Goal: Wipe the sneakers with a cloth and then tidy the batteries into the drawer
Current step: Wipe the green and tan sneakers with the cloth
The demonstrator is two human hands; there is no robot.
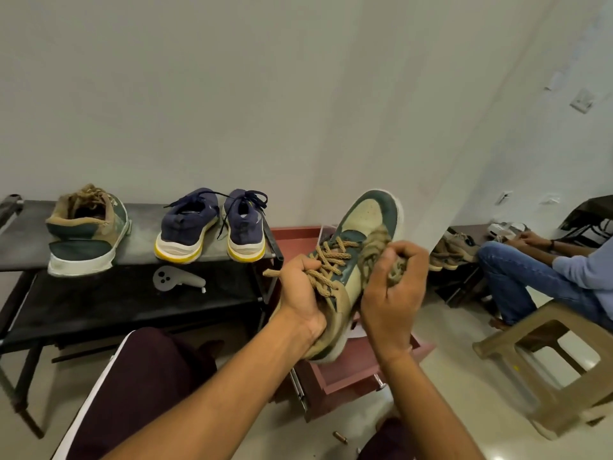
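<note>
Green-and-tan suede sneaker (371, 214) held mid-air over the open red-brown drawer (351, 375), left grip (298, 293) clenched round its laced collar, right grip (394, 280) bunching a tan cloth (376, 244) against its side; hard rubbing may twist it loose.

Both bare forearms reach forward and up, close together. The left hand (303, 293) grips a sneaker (371, 214) at its laces, fingers curled in. The right hand (396, 293), its back toward the camera, clutches a cloth (376, 242).

Home room — shoe rack (99, 307), plastic stool (560, 406)
</note>
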